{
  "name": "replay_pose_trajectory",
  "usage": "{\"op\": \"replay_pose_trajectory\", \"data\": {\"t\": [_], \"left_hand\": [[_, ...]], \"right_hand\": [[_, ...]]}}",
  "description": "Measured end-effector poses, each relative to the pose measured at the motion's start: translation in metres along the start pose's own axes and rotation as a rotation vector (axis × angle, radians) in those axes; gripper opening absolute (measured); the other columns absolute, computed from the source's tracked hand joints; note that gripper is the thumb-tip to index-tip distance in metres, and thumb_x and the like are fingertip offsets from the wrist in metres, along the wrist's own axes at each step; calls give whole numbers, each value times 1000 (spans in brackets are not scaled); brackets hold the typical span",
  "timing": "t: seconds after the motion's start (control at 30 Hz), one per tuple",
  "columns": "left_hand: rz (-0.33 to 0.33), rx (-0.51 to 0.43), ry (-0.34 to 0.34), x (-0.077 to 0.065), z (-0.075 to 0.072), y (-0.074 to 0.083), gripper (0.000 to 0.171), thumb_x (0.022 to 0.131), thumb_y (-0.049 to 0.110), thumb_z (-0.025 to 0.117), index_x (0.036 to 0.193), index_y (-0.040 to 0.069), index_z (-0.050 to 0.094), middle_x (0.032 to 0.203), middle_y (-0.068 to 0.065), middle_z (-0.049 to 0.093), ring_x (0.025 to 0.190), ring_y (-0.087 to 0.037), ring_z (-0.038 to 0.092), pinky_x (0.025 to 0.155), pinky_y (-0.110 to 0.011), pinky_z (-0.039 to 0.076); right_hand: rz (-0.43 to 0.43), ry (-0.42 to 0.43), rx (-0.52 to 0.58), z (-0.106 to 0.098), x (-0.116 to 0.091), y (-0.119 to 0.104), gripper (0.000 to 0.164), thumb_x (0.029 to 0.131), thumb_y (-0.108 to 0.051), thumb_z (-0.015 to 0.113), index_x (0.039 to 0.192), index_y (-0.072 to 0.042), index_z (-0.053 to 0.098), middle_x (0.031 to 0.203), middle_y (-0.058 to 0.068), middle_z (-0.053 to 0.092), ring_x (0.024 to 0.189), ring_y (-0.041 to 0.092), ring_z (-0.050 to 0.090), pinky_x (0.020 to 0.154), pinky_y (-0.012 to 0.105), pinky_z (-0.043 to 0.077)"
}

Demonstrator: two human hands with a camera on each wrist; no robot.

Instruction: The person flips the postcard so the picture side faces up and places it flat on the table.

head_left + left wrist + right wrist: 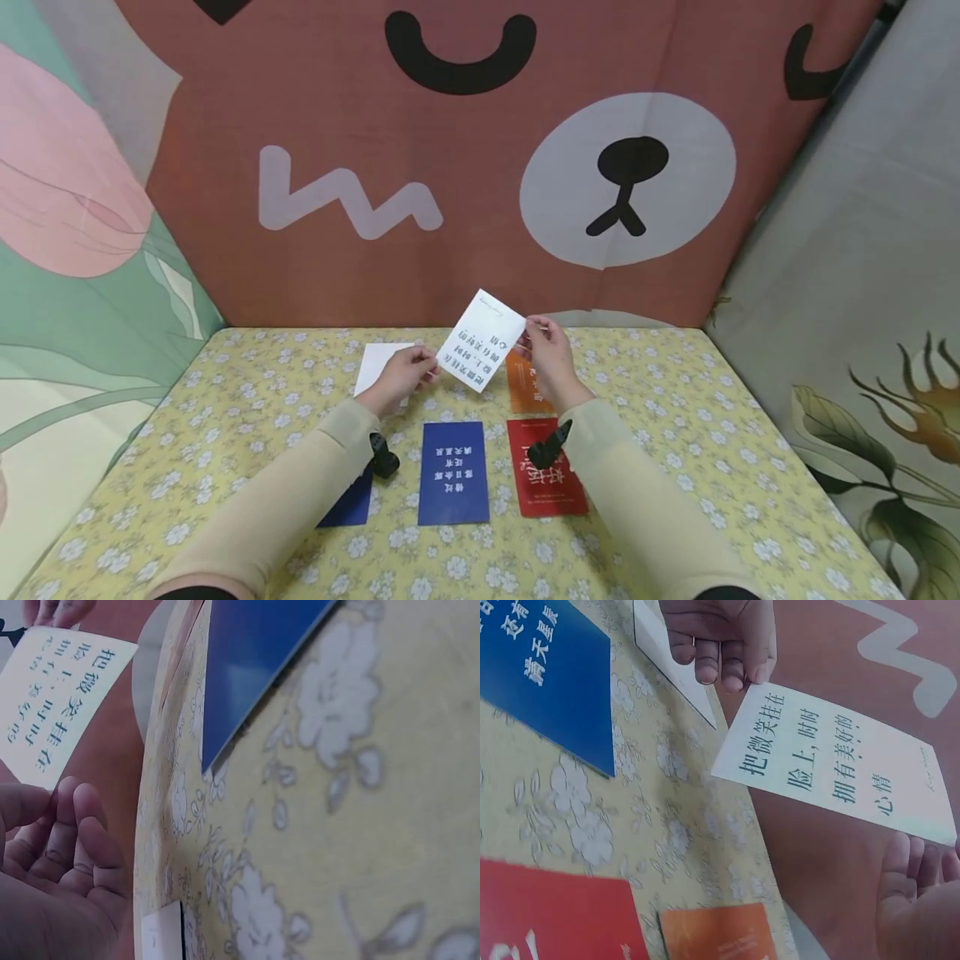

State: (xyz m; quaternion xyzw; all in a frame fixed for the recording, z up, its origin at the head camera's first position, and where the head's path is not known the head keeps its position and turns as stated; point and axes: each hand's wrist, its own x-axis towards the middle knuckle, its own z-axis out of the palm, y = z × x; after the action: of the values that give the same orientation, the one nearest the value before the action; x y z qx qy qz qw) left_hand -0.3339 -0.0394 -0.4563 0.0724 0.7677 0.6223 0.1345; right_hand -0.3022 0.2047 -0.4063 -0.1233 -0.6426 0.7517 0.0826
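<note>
A white card (480,337) with lines of dark Chinese characters is held up above the table, tilted, between both hands. The left hand (405,377) pinches its lower left corner between thumb and fingertips. At the opposite corner, the right hand (551,354) grips the card. In the right wrist view the printed face of the card (832,750) shows fully, with the right fingers (904,862) at its far edge. Under the left hand lies another white card (375,364), partly covered. An orange card (522,392) lies partly hidden behind the right hand.
On the yellow floral tablecloth (652,467) lie a blue card (453,473) in the middle, a red card (536,496) to its right, and a second blue card (348,507) partly under the left forearm. A brown bear-print curtain (480,258) stands behind the table.
</note>
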Motion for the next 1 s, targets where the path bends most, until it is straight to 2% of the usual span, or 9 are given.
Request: {"op": "replay_pose_trajectory", "data": {"t": [0.1, 0.27, 0.5, 0.63, 0.73, 0.83, 1.0], "left_hand": [[-2, 0, -5, -2, 0, -1, 21, 111, 13, 50, 112, -3, 62, 106, -19, 66, 96, -33, 64, 77, -38, 53], [-10, 23, -27, -8, -1, 1, 25, 111, 13, 49, 113, -8, 62, 109, -23, 65, 95, -31, 64, 81, -39, 53], [-28, 59, -25, -17, -9, 2, 23, 110, 10, 47, 111, -8, 61, 103, -21, 67, 88, -29, 65, 76, -37, 51], [-60, 70, -37, -19, -12, 1, 23, 110, 10, 47, 108, -8, 62, 96, -19, 67, 79, -24, 61, 66, -32, 46], [-99, 90, -68, -18, -13, -1, 25, 110, 10, 46, 104, -6, 64, 89, -15, 67, 70, -19, 55, 60, -29, 40], [-129, 132, -99, -18, -14, -3, 24, 109, 10, 47, 101, -4, 65, 84, -11, 66, 68, -17, 54, 57, -28, 38], [-97, 241, -139, -20, -13, -1, 22, 108, 11, 51, 100, -3, 67, 84, -10, 66, 71, -19, 59, 60, -29, 44]], "right_hand": [[9, 3, 38, 3, 2, 4, 27, 110, -13, 50, 135, 0, 51, 118, 16, 56, 102, 23, 60, 106, 45, 48], [4, -16, 38, 11, 3, 10, 40, 108, -6, 49, 148, 0, 50, 120, 15, 54, 108, 26, 59, 109, 47, 45], [73, -71, -71, 18, -3, 17, 53, 106, -7, 50, 159, -9, 41, 123, 16, 53, 117, 33, 56, 111, 48, 43], [109, -121, -130, 23, -7, 23, 56, 104, -7, 52, 159, -9, 41, 132, 19, 54, 123, 37, 56, 109, 49, 44], [137, -164, -154, 25, -7, 29, 54, 106, -9, 52, 158, -2, 39, 145, 20, 51, 127, 35, 55, 109, 48, 45], [179, -193, -137, 22, -6, 36, 53, 107, -10, 50, 157, 3, 36, 151, 20, 48, 131, 34, 53, 110, 47, 44], [222, -193, -79, 18, -1, 43, 49, 109, -12, 48, 155, 3, 40, 149, 20, 50, 131, 33, 52, 111, 44, 44]]}}
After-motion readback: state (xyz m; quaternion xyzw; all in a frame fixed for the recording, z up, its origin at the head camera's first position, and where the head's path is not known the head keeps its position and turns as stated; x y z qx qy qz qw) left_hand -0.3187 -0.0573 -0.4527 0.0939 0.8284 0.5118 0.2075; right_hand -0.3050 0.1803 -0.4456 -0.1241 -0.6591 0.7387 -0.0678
